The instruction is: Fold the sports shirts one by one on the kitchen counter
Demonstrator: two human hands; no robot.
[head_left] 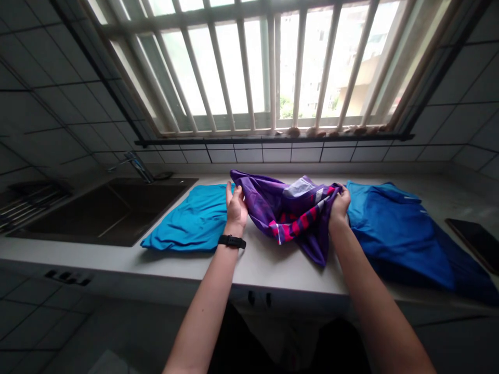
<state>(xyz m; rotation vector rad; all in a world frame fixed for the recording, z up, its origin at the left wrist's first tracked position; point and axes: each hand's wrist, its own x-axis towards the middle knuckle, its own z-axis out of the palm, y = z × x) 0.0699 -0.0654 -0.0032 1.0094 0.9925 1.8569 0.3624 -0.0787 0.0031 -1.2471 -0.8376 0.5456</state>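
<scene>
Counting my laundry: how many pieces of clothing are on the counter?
3. A turquoise garment lies beside the left hand, a purple patterned one is gripped by it and the right hand, and a blue one lies furthest right. More may be hidden.

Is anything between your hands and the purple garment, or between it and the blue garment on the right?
Nothing stands between the hands and the garment: the left hand and right hand are both on the purple garment. Only the right hand lies between it and the blue garment.
</scene>
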